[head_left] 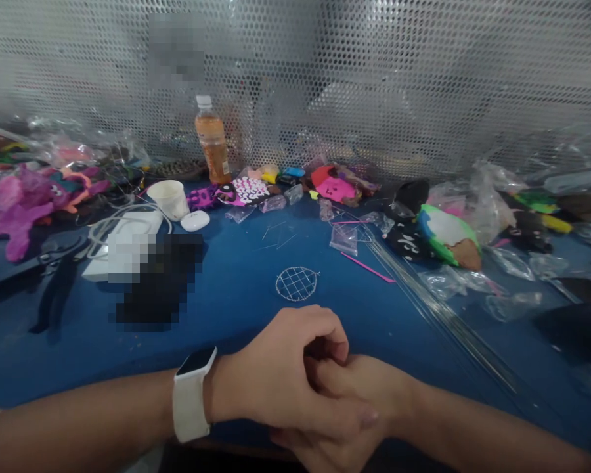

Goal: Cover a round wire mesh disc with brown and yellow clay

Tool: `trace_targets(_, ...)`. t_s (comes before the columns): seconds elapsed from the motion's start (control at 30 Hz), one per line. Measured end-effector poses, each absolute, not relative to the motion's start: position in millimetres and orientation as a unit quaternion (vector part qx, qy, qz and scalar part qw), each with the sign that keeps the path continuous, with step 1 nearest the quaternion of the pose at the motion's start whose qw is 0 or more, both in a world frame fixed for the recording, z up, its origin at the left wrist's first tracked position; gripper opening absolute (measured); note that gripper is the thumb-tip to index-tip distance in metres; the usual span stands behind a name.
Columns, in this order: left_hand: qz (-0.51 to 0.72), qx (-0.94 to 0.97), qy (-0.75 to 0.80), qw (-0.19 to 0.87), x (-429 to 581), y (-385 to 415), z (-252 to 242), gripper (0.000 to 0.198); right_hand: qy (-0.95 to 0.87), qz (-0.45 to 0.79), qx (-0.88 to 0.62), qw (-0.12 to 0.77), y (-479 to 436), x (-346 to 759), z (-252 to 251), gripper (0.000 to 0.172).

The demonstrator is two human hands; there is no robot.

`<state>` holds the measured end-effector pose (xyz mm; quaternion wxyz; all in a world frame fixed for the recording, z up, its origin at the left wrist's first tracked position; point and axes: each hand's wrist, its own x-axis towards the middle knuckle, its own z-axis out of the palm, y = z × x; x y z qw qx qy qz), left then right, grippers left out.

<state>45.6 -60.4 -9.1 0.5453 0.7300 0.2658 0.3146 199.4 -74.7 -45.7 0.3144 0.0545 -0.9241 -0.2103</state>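
Just beyond a pair of clasped hands, a small leaf-shaped mesh of silver wire lies flat on a blue surface, untouched. Entering from the lower left, a bare forearm wearing a white-cased smartwatch with a pale band leads to the left hand, which is laid over the right hand and curled around it, knuckles toward the mesh, index finger bent, thumb stretched across the base of the other hand. The right forearm slants in from the lower right, its wrist lowered; the right hand's fingers are mostly hidden underneath, and whether they are bent or straight, or hold anything, cannot be told. To the mesh's right lie a thin pink strip and a bundle of long, straight silver wires running diagonally toward the near right. Well to the left rest dark-handled pliers, spread apart, and a white paper cup. Behind, a white-capped clear bottle of amber drink stands near a perforated grey metal panel.
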Motion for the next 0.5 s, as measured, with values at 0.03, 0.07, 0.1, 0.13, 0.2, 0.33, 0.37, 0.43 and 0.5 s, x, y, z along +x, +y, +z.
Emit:
trace_targets(0.03, 0.321, 0.728, 0.263, 0.546, 46, -61, -11, 0.048, -0.924, -0.209, 0.063, 0.314, -73, 200, -43, 0.033)
trace_targets(0.07, 0.33, 0.725, 0.257, 0.547, 47, -61, -12, 0.052, -0.93, -0.192, 0.076, 0.304, -72, 201, -41, 0.032)
trace_targets(0.1, 0.341, 0.721, 0.247, 0.55, 48, -62, -14, 0.055, -0.94, -0.161, 0.087, 0.287, -71, 203, -38, 0.03)
trace_targets(0.13, 0.35, 0.718, 0.234, 0.554, 48, -62, -15, 0.056, -0.953, -0.12, 0.095, 0.263, -71, 205, -36, 0.027)
trace_targets(0.2, 0.359, 0.723, 0.193, 0.557, 47, -62, -15, 0.051, -0.971, -0.012, 0.071, 0.228, -73, 212, -34, 0.019)
trace_targets(0.33, 0.348, 0.745, 0.076, 0.564, 38, -57, -6, 0.042, -0.933, 0.192, -0.104, 0.287, -84, 222, -41, 0.014)
trace_targets(0.37, 0.324, 0.746, 0.072, 0.577, 36, -56, -3, 0.038, -0.919, 0.21, -0.136, 0.304, -87, 223, -43, 0.014)
trace_targets(0.43, 0.291, 0.748, 0.093, 0.59, 34, -56, 0, 0.03, -0.902, 0.223, -0.176, 0.325, -91, 224, -48, 0.018)
trace_targets(0.5, 0.29, 0.757, 0.097, 0.577, 35, -58, 0, 0.023, -0.885, 0.228, -0.211, 0.348, -94, 225, -52, 0.02)
